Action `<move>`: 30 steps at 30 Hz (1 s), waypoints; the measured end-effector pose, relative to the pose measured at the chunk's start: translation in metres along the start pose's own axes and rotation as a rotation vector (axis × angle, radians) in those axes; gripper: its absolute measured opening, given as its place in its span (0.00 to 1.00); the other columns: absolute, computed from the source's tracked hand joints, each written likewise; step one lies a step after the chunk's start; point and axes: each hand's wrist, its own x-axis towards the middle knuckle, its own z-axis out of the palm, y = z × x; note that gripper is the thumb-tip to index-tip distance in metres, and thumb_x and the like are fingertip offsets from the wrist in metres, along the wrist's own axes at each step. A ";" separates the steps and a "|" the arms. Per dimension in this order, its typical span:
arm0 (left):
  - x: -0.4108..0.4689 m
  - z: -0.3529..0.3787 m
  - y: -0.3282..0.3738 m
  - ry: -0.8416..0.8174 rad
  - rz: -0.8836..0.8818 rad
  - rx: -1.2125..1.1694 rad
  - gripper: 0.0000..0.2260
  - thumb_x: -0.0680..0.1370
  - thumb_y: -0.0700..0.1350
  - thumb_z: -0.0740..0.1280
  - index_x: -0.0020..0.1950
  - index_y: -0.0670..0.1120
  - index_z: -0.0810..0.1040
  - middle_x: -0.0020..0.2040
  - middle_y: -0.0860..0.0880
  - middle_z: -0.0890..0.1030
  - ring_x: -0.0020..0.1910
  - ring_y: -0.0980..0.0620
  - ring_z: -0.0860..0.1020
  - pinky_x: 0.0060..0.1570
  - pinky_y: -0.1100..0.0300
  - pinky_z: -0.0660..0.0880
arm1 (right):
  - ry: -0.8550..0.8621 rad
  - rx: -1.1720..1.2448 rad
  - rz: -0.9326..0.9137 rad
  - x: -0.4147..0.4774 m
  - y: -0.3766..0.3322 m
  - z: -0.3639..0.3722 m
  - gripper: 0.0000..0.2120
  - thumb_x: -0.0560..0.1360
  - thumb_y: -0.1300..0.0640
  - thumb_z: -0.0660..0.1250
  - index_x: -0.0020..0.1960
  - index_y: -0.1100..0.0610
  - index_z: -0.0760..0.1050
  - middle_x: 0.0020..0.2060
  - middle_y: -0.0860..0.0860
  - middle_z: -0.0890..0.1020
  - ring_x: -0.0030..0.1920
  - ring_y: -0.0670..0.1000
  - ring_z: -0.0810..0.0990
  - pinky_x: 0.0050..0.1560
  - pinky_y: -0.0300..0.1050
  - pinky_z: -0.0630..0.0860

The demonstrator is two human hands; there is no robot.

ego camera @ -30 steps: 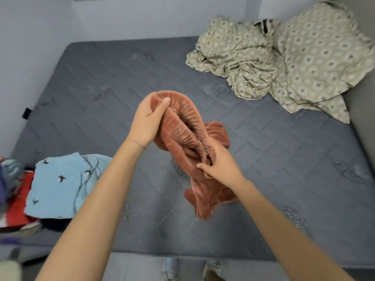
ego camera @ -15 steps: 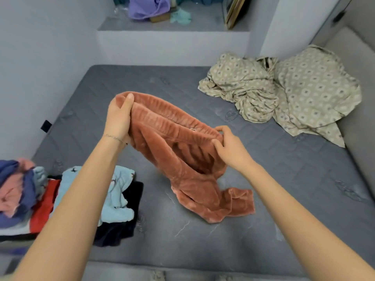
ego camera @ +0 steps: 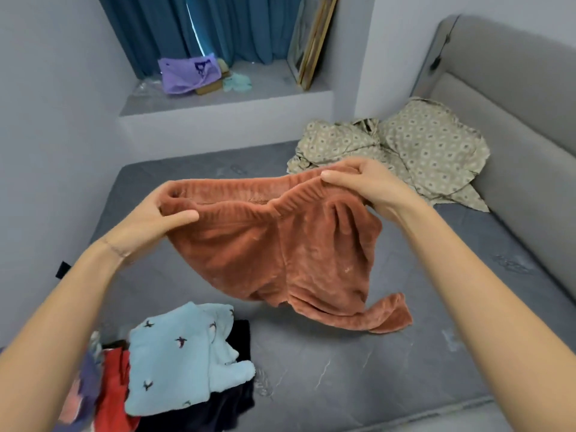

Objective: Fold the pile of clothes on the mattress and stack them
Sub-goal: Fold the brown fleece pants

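And up they went! The rust fleece trousers point(ego camera: 280, 251) hung in the middle of the frame, held by the ribbed waistband. One leg trailed down to touch the grey mattress point(ego camera: 405, 363) right of centre. Our left hand point(ego camera: 162, 213) pinched the left end of the waistband, thumb across the near face and fingers curled behind. Our right hand point(ego camera: 371, 185) gripped the right end, fingers bunched over the elastic. Neither hand lay flat or spread.

By the look of it this was light, thick, floppy cloth. It sagged between the two grips and crumpled where it met the mattress, so we judged it would hold no crease unaided and would want smoothing down. The plush pile looked hardly slippery, and nothing about it seemed fragile. The waistband ends seemed the right hold, with the leg cuffs next.

A heap of clothes sat at lower left, with a light blue top point(ego camera: 174, 360) over a dark garment point(ego camera: 237, 400) and a red one point(ego camera: 115, 391). Whether that heap was folded or waiting, we could not tell. A crumpled patterned sheet point(ego camera: 420, 151) filled the upper right against the padded headboard point(ego camera: 514, 120). The mattress under the trousers looked open enough to lay them down, though the blue top lay near the hanging seat. At the top, a purple bag point(ego camera: 187, 73) sat on the ledge point(ego camera: 265, 92), well apart.
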 end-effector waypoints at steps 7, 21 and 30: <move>0.018 0.009 0.003 0.012 0.026 0.026 0.13 0.74 0.39 0.71 0.57 0.51 0.80 0.50 0.54 0.85 0.53 0.56 0.81 0.49 0.67 0.77 | -0.166 -0.634 -0.056 -0.006 -0.001 -0.023 0.36 0.63 0.58 0.81 0.66 0.49 0.69 0.60 0.45 0.75 0.57 0.44 0.75 0.55 0.35 0.70; 0.038 0.025 0.019 0.355 -0.167 -0.049 0.09 0.78 0.54 0.66 0.48 0.50 0.80 0.44 0.50 0.84 0.43 0.54 0.82 0.39 0.59 0.76 | -0.241 -0.971 -0.189 0.037 0.023 -0.020 0.14 0.78 0.53 0.67 0.60 0.58 0.77 0.50 0.48 0.81 0.50 0.47 0.77 0.44 0.37 0.65; 0.072 -0.004 0.099 0.303 0.037 -0.799 0.29 0.83 0.55 0.51 0.39 0.43 0.86 0.42 0.47 0.86 0.44 0.56 0.84 0.42 0.64 0.79 | -0.093 0.292 -0.028 0.082 -0.082 -0.027 0.07 0.77 0.59 0.65 0.44 0.61 0.79 0.34 0.51 0.83 0.35 0.45 0.81 0.39 0.37 0.78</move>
